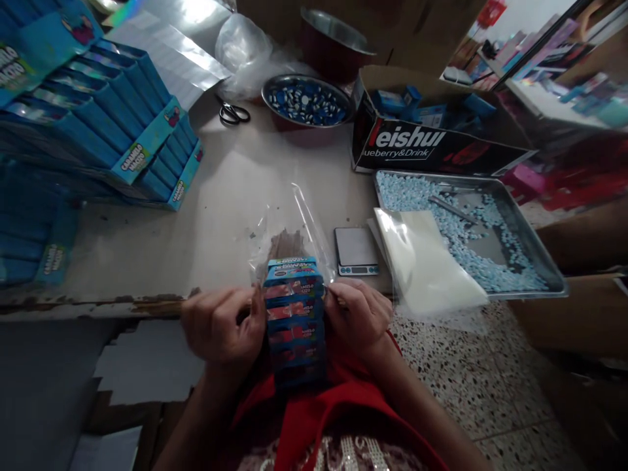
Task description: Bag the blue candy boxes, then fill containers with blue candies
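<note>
Against the table's front edge, a blue display box [295, 327] filled with a row of small candy boxes tilts toward my body. Clear plastic wrap [314, 222] spreads loosely beyond its far end and along its sides. On the box's left, my left hand [220, 322] is closed, thumb and finger pinched at the wrap's edge. My right hand [360, 313] pinches the wrap the same way on the right side. The wrap between the fingertips is thin and hard to make out.
Filled blue display boxes [112, 124] are stacked at left. Scissors [233, 114], a bowl of wrapped candies [307, 101] and a carton [436, 140] stand behind. At right are a small scale [356, 252], plastic bags [426, 258] and a metal tray [554, 281] of pale blue pieces.
</note>
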`<state>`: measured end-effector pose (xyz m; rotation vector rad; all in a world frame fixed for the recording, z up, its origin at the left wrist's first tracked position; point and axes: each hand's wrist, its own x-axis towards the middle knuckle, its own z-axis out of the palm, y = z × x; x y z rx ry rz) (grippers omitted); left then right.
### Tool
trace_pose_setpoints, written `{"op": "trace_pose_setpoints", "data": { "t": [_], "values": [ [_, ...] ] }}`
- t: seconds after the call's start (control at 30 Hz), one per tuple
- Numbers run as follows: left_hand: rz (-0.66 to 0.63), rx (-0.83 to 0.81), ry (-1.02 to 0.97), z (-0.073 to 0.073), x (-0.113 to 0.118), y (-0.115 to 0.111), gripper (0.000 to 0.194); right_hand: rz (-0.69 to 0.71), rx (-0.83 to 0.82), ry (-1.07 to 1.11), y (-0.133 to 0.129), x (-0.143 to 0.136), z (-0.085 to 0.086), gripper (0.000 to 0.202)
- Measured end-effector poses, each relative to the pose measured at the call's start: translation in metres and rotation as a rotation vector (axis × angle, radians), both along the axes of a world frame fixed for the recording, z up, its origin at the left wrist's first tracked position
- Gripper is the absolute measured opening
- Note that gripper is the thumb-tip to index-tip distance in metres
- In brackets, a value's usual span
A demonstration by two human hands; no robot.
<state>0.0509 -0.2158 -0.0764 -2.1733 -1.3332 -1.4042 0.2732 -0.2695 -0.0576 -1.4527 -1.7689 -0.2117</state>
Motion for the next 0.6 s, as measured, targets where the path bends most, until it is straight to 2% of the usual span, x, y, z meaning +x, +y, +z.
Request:
{"op": "trace_pose_setpoints", "data": {
  "t": [0.07,0.13,0.2,0.27,0.4,0.53,0.6],
  "values": [
    [0.087,-0.101,-0.111,-0.012,0.002,0.009,0.034,-0.026,0.01,-0.001,0.002,-0.001,-0.004,0.01],
    [0.108,-0.254,-0.178,-0.02,0.006,0.017,0.027,-0.037,0.029,0.0,0.004,-0.001,-0.006,0.01],
    [0.076,-0.386,-0.158,-0.023,0.008,0.022,0.015,-0.035,0.052,-0.007,0.005,-0.002,-0.006,0.012],
    [0.016,-0.439,-0.106,-0.024,0.008,0.023,0.011,-0.05,0.079,0.001,0.006,-0.004,-0.007,0.015],
    [-0.083,-0.418,-0.035,-0.022,0.006,0.021,0.01,-0.148,0.082,0.103,0.007,-0.01,-0.012,0.014],
    [-0.091,-0.339,0.023,-0.024,0.004,0.02,0.012,-0.312,-0.137,0.226,0.009,-0.016,-0.015,0.018],
    [-0.083,-0.308,0.085,-0.025,0.003,0.021,0.014,-0.314,-0.242,0.213,0.011,-0.016,-0.014,0.018]
  ]
}}
